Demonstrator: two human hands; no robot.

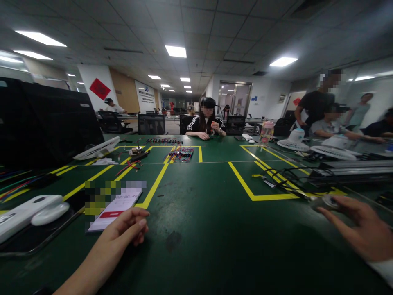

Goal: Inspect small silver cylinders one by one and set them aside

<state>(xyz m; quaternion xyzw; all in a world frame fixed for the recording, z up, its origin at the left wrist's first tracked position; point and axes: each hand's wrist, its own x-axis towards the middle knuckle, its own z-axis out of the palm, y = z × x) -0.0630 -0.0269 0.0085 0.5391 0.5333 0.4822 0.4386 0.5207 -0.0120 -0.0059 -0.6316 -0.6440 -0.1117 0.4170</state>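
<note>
My left hand (130, 227) hovers over the table just right of the phone (115, 211), its fingers loosely bent and apart, with nothing visible in them. That phone shows a timer and a red button. At the right edge, my right hand (359, 227) grips a small round grey metal part (324, 203) between thumb and fingers. Motion blurs that part, so its exact kind is unclear. Just beyond it lie black cables (285, 178) with a connector end near the yellow tape.
The green table (199, 246) carries yellow tape outlines. Left are a white device (29, 213), a black monitor (46, 123) and a white fan (97, 149). Wire bundles (182, 154) lie centrally; metal bars (356, 172) and more fans (293, 141) are right. A person (206, 123) sits opposite.
</note>
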